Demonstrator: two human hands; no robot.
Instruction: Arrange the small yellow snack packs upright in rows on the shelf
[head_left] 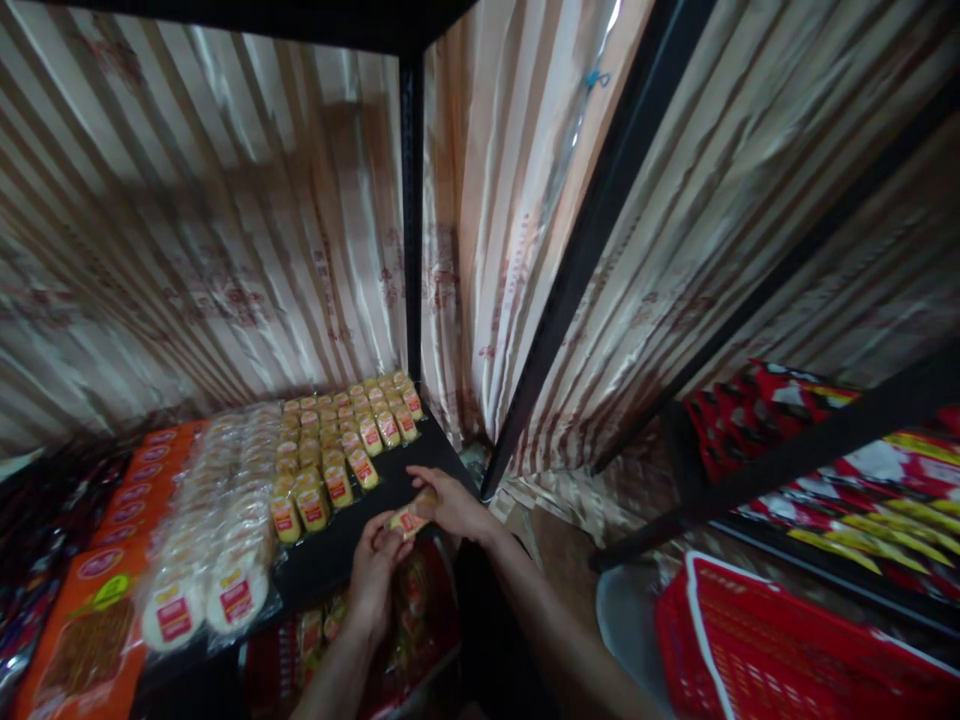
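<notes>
Between them, my left hand (379,555) and my right hand (452,503) hold a small wrapped cake (409,520) with a red and white label, just off the shelf's front edge. The fingers of both hands are closed on its ends. On the black shelf (405,465) behind my hands stand rows of similar yellow wrapped cakes (311,500), the front ones tilted with labels facing me. Below my hands is an open box (420,610) with a red edge and more wrapped packs inside, partly hidden by my left arm.
Left of the cakes lie stacks of round white wrapped pastries (236,595), then orange packs (97,600) and dark packs (37,540). A red basket (795,640) with a white handle stands at right, below red and yellow bags (847,480). Black posts (585,250) rise before the curtain.
</notes>
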